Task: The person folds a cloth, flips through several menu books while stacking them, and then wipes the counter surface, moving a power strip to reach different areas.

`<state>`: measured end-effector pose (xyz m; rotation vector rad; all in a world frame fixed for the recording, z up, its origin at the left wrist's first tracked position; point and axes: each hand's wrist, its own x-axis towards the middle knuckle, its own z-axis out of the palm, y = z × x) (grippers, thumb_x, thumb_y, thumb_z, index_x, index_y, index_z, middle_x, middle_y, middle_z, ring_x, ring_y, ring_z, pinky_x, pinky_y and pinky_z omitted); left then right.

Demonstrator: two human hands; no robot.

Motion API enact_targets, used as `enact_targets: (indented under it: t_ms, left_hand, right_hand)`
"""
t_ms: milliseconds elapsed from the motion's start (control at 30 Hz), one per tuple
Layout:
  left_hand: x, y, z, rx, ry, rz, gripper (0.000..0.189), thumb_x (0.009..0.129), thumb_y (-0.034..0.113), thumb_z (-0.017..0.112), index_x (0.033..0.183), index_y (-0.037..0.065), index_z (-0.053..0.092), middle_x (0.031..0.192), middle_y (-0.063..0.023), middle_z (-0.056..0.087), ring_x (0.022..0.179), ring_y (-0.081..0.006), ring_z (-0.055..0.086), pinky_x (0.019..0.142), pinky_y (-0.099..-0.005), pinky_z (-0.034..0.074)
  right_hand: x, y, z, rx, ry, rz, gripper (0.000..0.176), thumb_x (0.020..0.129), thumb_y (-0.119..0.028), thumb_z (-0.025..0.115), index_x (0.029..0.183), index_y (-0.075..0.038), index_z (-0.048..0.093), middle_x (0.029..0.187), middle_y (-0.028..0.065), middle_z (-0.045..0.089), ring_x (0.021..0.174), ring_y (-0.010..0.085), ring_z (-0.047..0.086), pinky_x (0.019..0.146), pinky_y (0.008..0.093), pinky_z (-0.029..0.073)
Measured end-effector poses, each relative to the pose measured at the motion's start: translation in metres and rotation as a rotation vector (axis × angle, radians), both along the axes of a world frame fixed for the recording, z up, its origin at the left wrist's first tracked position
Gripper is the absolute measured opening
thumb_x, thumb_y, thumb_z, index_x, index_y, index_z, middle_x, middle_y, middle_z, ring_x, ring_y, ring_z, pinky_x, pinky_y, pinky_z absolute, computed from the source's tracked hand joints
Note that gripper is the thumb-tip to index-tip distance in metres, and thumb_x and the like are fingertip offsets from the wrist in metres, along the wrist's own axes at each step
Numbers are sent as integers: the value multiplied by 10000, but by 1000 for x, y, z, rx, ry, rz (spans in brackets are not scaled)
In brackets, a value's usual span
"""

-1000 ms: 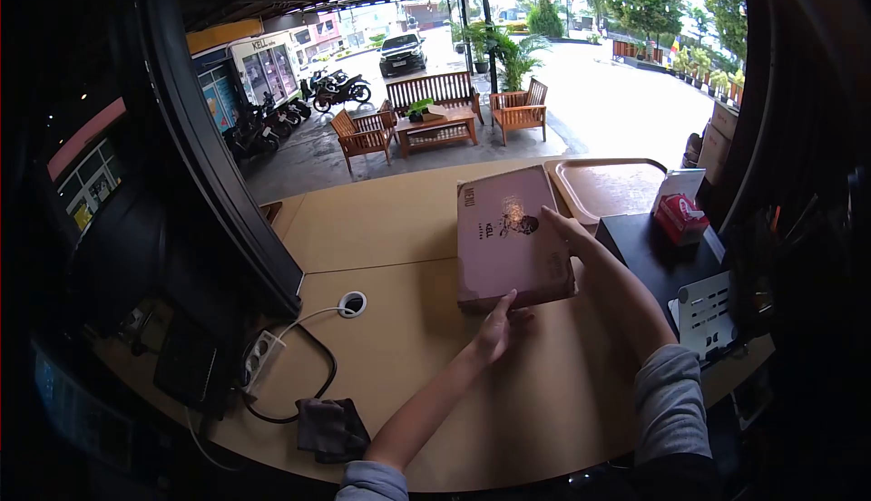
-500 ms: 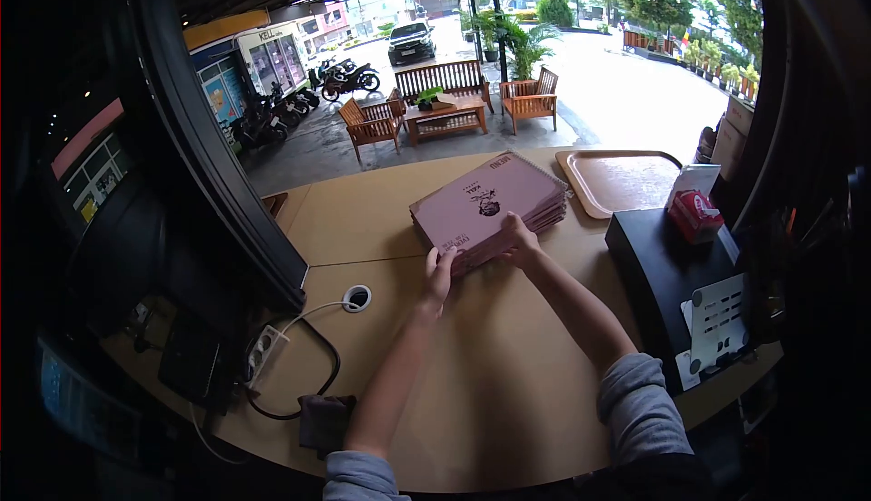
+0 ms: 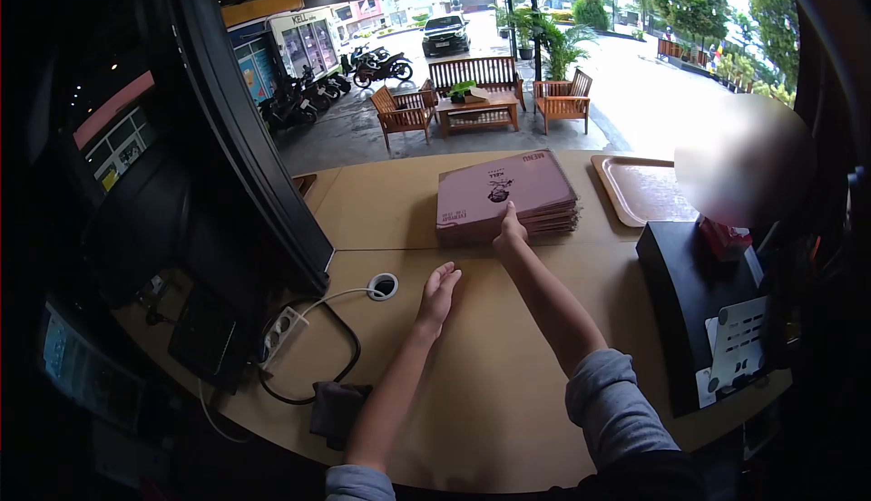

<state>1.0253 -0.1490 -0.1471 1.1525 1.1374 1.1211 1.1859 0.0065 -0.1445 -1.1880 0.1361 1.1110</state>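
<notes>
A stack of pink menus lies on the wooden counter, its covers printed with dark lettering and a logo. My right hand is at the near edge of the stack, thumb on the top cover and the other fingers out of sight against the side. Apart from the stack, nearer to me, my left hand hovers over the counter with nothing in it, its fingers loosely extended.
A brown tray lies right of the menus. Farther right stand a black box and a red packet. At the left are a power strip, a cable hole, a dark cloth and a black frame post.
My left hand has let go of the stack and drawn back toward me. The stack has turned a little, squarer to the counter, with my right hand still on it. The view has shifted.
</notes>
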Motion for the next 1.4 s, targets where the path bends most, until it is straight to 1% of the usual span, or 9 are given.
enact_targets:
  t_ms: [300, 433, 500, 533, 567, 700, 967, 1100, 1400]
  left_hand:
    - [14, -21, 22, -75, -82, -90, 327, 912, 312, 529, 1185, 137, 492, 1099, 34, 542, 996, -90, 534, 822, -295, 418]
    - [21, -28, 26, -105, -90, -69, 315, 913, 312, 528, 1172, 137, 495, 1122, 27, 531, 1002, -110, 538, 817, -302, 429]
    - [23, -31, 25, -114, -98, -56, 318, 911, 312, 530, 1171, 133, 494, 1131, 22, 526, 1003, -117, 537, 817, -305, 433]
    - [22, -29, 25, -84, -74, -38, 333, 907, 314, 536, 1178, 128, 489, 1135, 12, 523, 1013, -119, 534, 816, -301, 433]
    - [21, -26, 26, -51, -52, -20, 348, 902, 317, 542, 1185, 123, 483, 1139, 2, 519, 1024, -122, 530, 816, -296, 433]
    - [11, 36, -20, 303, 206, 264, 487, 866, 287, 566, 1254, 29, 425, 1244, -115, 505, 1124, -222, 514, 914, -402, 425]
    - [29, 91, -24, 116, 955, 270, 806, 831, 364, 499, 1426, -8, 103, 1464, -182, 246, 1352, -302, 252, 1080, -583, 77]
    - [21, 105, -44, 177, 1025, 248, 852, 821, 375, 487, 1435, -13, 41, 1480, -166, 227, 1369, -273, 232, 1094, -566, 18]
    - [3, 102, -45, 250, 939, 237, 848, 798, 333, 522, 1436, -6, 79, 1457, -183, 274, 1350, -292, 266, 1121, -489, 66]
  right_hand:
    - [33, -11, -8, 277, 80, 450, 509, 858, -255, 614, 1274, -40, 415, 1261, 159, 488, 1164, 330, 482, 944, 497, 417]
    - [27, -65, 47, 278, 127, 537, 509, 850, -223, 619, 1269, -14, 420, 1245, 192, 480, 1080, 316, 535, 828, 416, 497]
    - [33, -91, 59, 449, -414, 810, 381, 831, -229, 646, 1108, 2, 524, 1048, 144, 570, 989, 276, 578, 762, 371, 508]
    - [42, -86, 43, 605, -678, 563, 315, 804, -229, 670, 991, 2, 566, 911, 113, 598, 904, 245, 590, 745, 348, 492]
    - [59, -78, 32, 591, -1095, 233, 306, 786, -190, 663, 987, 5, 538, 942, 138, 563, 884, 240, 559, 781, 339, 461]
    - [127, -87, 17, 346, -1097, -103, 405, 775, -128, 574, 1104, 61, 434, 1083, 195, 476, 1021, 316, 476, 904, 388, 388]
    - [179, -69, -22, -147, -1498, 718, 678, 782, -207, 575, 1362, -58, 256, 1224, 168, 535, 1187, 339, 478, 1072, 504, 209]
    - [175, -68, -47, 88, -1530, 531, 611, 787, -174, 530, 1312, -95, 228, 1238, 130, 536, 1197, 335, 471, 1086, 576, 51]
    - [146, -113, -44, 63, -1573, 477, 595, 779, -184, 527, 1278, -48, 234, 1281, 160, 493, 1264, 321, 390, 1086, 581, 49]
